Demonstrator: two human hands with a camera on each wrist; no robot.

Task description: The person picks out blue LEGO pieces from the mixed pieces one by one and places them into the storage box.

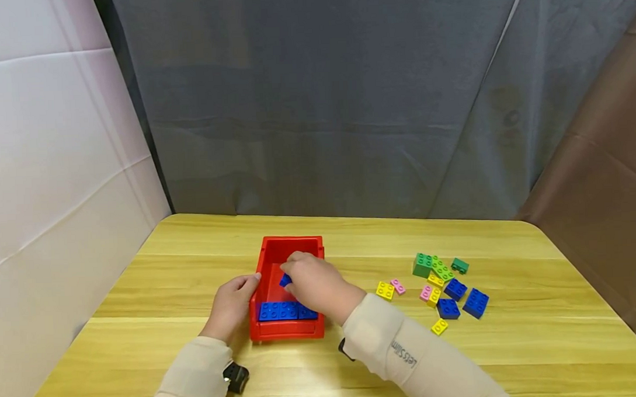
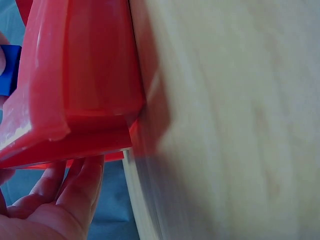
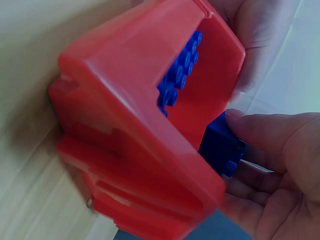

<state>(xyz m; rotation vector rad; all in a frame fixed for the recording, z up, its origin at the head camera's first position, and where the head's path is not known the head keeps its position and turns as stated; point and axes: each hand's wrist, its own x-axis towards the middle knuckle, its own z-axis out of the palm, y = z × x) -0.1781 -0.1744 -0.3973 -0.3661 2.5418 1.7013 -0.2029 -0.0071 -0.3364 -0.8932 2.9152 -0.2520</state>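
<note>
A red plastic bin (image 1: 295,329) sits on the table with blue toy bricks (image 1: 286,311) lined up along its near end, studs up. My left hand (image 1: 231,306) holds the bin's left wall, thumb on the rim and fingers along the outside, as the left wrist view shows. Over the bin, my right hand (image 1: 320,283) pinches another blue brick (image 3: 222,145) between thumb and fingers. In the head view that brick is mostly covered by the right hand.
Right of the bin lie loose bricks: yellow (image 1: 385,290), pink (image 1: 398,286), dark green (image 1: 422,265), light green (image 1: 442,269) and several blue ones (image 1: 476,303). A small green wheeled piece (image 1: 459,266) lies behind them. A grey curtain (image 1: 320,105) hangs beyond the wooden table (image 1: 193,244).
</note>
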